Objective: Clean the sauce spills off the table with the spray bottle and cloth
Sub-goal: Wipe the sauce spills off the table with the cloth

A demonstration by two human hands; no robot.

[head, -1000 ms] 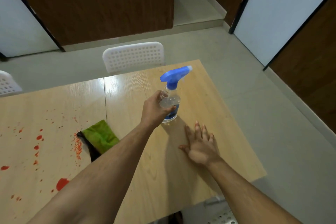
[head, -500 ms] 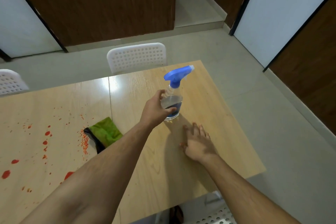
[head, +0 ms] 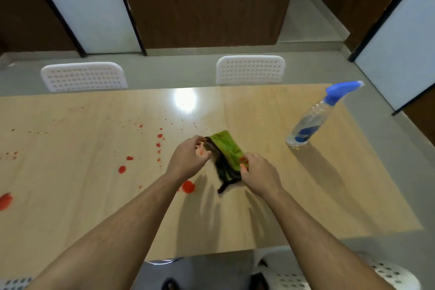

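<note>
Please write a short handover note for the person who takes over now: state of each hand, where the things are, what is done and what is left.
Left hand: pinches the far left edge of the green cloth.
Right hand: grips the cloth's near right edge.
Spray bottle: stands free on the table, to the right of the cloth, no hand on it.
Done: cloth taken up by both hands.
Left: red sauce spills lie unwiped across the left half of the table; wipe them all.

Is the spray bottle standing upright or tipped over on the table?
Upright. The spray bottle stands on its base on the table, blue trigger head on top, with neither hand on it; its lean looks like wide-angle distortion.
</note>
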